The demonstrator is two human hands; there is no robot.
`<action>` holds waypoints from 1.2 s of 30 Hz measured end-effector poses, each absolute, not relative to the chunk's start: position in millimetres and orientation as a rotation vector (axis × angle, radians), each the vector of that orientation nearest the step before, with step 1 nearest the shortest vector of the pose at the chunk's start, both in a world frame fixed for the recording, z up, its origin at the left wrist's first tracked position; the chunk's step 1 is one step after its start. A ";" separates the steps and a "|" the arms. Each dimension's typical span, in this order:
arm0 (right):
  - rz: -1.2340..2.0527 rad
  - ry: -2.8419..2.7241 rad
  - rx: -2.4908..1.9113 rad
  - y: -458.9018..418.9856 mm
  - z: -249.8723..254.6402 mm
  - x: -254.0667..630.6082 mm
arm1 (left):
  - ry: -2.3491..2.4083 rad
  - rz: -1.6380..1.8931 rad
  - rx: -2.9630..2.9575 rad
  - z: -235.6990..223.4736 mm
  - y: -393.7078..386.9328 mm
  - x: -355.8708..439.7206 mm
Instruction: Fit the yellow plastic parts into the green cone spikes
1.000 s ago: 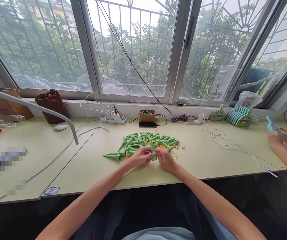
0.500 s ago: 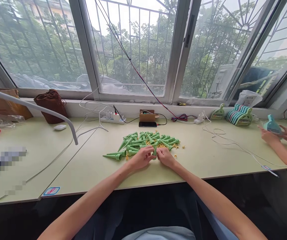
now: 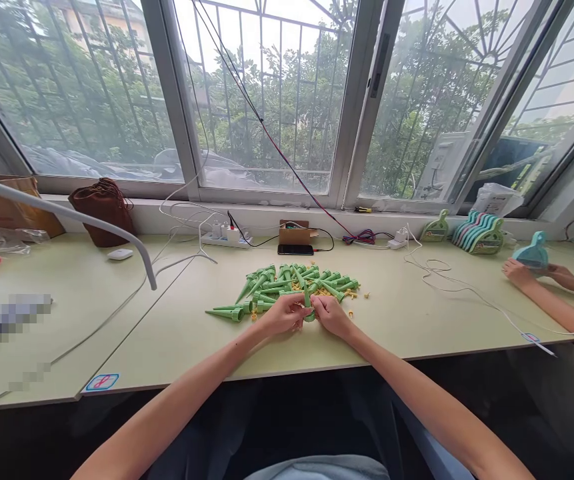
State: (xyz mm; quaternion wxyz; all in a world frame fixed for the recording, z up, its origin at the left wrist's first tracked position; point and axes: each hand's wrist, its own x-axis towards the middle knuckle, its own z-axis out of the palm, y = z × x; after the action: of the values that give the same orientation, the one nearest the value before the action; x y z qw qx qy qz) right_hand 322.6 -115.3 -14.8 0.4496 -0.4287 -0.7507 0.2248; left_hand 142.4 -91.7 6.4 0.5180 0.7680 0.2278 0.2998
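Observation:
Between my hands a green plastic watering spike [image 3: 307, 300] stands with its narrow tip up and its wide end down, just above the table. My left hand [image 3: 287, 313] is closed on it from the left, thumb and fingers at its wide end. From the right, the curled fingers of my right hand [image 3: 330, 313] press against the same spike; any small part within them is hidden. Right behind my hands lies a heap of similar green spikes [image 3: 267, 283]. Small yellow plugs [image 3: 351, 313] are scattered among and beside them.
Behind the heap are a phone [image 3: 295, 249] and an open cardboard box [image 3: 294, 232]. A power strip [image 3: 227, 238] and cables line the sill. At right, another person's hands [image 3: 519, 272] hold a blue dustpan-like piece [image 3: 531, 252] near a row of similar pieces [image 3: 479, 232].
The spike between my hands now shows more of its length, its tip pointing up higher. My left fingers have shifted lower. The other person's hands moved left with the blue piece.

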 end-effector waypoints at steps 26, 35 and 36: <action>0.648 -1.797 -1.064 -111.4 -17.1 319.8 | 0.576 0.952 2.341 3.5 -93.1 144.0; 0.373 -1.843 -1.036 -112.9 -20.6 321.5 | 0.553 0.872 2.033 0.6 -95.0 147.6; 0.345 -1.848 -1.028 -113.9 -20.5 321.8 | 0.535 0.831 1.954 1.4 -95.7 147.7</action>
State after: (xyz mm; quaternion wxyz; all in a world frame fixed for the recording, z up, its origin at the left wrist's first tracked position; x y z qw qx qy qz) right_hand 321.8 -113.9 -20.5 0.4790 -0.4210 -0.7572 0.1415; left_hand 147.7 -95.7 1.4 0.4584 0.7931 0.2170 0.3372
